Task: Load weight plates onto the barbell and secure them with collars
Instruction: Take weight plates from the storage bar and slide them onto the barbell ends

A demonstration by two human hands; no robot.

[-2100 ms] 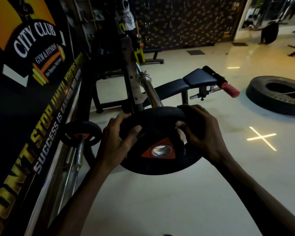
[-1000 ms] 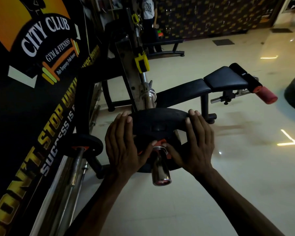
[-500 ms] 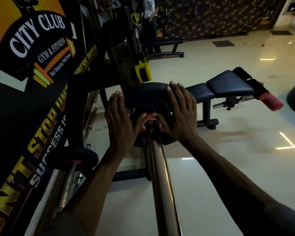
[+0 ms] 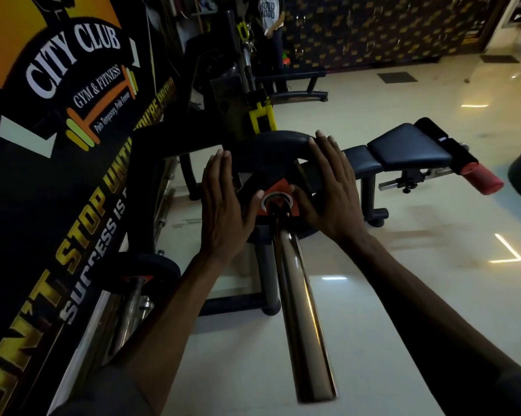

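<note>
A black weight plate with an orange hub sits on the chrome barbell sleeve, far up the sleeve next to the rack upright. My left hand lies flat against the plate's left face, fingers straight and together. On the plate's right face my right hand presses the same way, its thumb beside the hub. Neither hand curls around the rim. The sleeve's free end points toward me at the bottom of the view. No collar is visible.
A banner wall fills the left. Below it a second bar with a small plate lies low. A black bench with a red roller stands to the right. A person stands at the back. The floor is glossy cream tile.
The plate went from held in front of the sleeve's tip to threaded on it, then slid far up toward the rack. My hands changed from gripping the rim to pressing flat.
</note>
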